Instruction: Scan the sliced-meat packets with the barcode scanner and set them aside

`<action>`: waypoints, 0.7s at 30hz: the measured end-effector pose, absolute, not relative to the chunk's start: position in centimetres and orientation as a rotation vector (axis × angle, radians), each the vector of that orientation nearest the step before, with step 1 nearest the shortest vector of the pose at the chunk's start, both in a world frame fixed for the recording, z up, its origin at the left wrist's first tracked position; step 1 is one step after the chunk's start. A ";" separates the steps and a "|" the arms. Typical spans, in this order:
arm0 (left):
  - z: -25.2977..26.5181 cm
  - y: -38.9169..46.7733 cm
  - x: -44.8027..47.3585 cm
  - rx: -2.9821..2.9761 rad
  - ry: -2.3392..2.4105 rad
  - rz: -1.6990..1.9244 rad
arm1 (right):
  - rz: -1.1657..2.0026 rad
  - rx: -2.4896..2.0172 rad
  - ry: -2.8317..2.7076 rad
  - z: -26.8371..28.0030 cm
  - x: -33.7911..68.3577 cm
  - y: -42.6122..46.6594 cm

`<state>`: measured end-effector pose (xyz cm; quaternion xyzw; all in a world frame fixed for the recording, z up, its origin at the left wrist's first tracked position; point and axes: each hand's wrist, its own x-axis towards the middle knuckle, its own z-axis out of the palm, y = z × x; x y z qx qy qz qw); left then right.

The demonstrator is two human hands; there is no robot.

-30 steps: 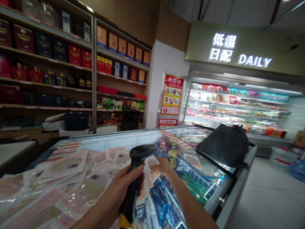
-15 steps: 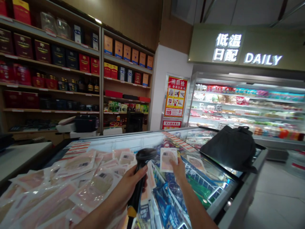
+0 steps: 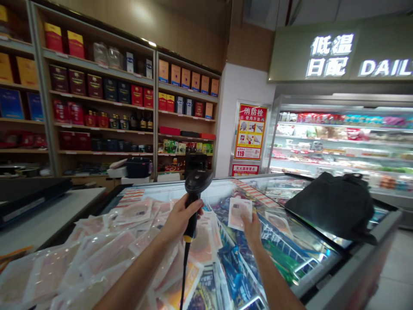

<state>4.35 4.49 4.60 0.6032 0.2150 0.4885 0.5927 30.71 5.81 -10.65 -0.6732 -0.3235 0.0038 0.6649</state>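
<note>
My left hand (image 3: 183, 216) is wrapped round the handle of a black barcode scanner (image 3: 198, 181), whose head points away to the upper right and whose cable hangs down. In my right hand (image 3: 253, 228) a flat, clear-and-white food packet (image 3: 239, 213) is pinched at its right edge, above the freezer's glass top. What the packet contains is hard to make out. Many similar flat packets (image 3: 109, 254) lie in a loose pile to the left, beneath my left forearm. Another such packet (image 3: 278, 223) rests on the glass to the right of my right hand.
The chest freezer (image 3: 358, 262) holds blue and green bags under its glass. A black bag (image 3: 332, 206) lies on its right end. At the left stands a white counter (image 3: 77, 206) with a dark flat object (image 3: 29, 196). Shelves of boxes and a lit chiller (image 3: 342, 142) stand behind.
The view has swung left, so the scene appears shifted right. The scanner has tipped more upright in my left hand; my right hand keeps its hold on the packet.
</note>
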 end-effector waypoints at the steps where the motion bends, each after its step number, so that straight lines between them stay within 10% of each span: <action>1: 4.7 4.6 4.3 1.367 0.476 1.143 | 0.012 -1.528 -0.735 -10.6 30.7 5.8; 21: -0.1 -2.4 5.8 1.254 0.584 0.827 | 0.059 -1.350 -0.621 -8.7 30.5 4.8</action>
